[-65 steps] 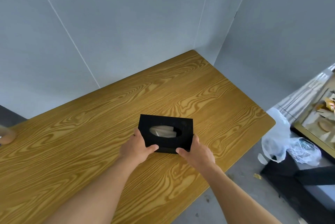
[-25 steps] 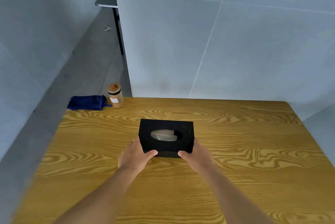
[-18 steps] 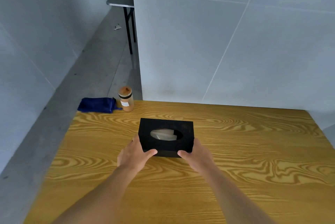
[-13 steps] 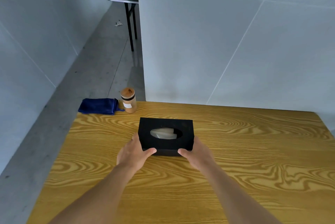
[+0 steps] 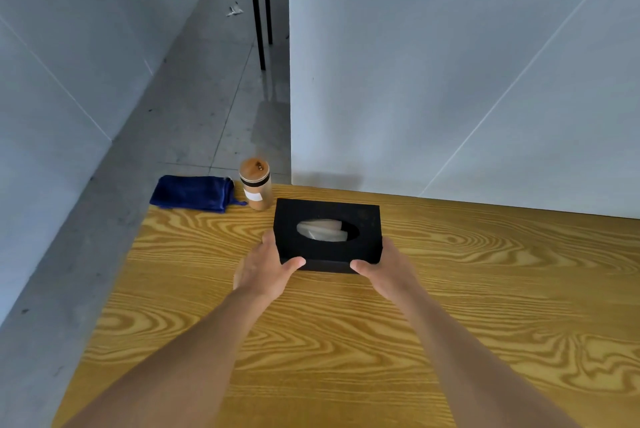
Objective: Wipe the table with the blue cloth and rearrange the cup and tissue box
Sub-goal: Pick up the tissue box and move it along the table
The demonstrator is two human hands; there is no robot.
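Observation:
I hold a black tissue box (image 5: 367,219), white tissue showing in its oval slot, between both hands over the wooden table (image 5: 450,306). My left hand (image 5: 265,268) grips its near left corner and my right hand (image 5: 389,268) grips its near right corner. Whether the box rests on the tabletop or hovers just above it is unclear. A brown lidded cup (image 5: 255,183) with a black band stands at the table's far left corner, just left of the box. The folded blue cloth (image 5: 192,192) lies beside the cup on the far left edge.
A grey wall panel (image 5: 450,81) rises directly behind the table's far edge. Left of the table is bare grey floor (image 5: 194,109), with another table's dark legs (image 5: 259,12) farther back. The table's left edge runs close to my left forearm.
The box has travelled with both hands from the right end of the table to its left part, close to the cup and cloth. In the last half second it edged nearer the cup.

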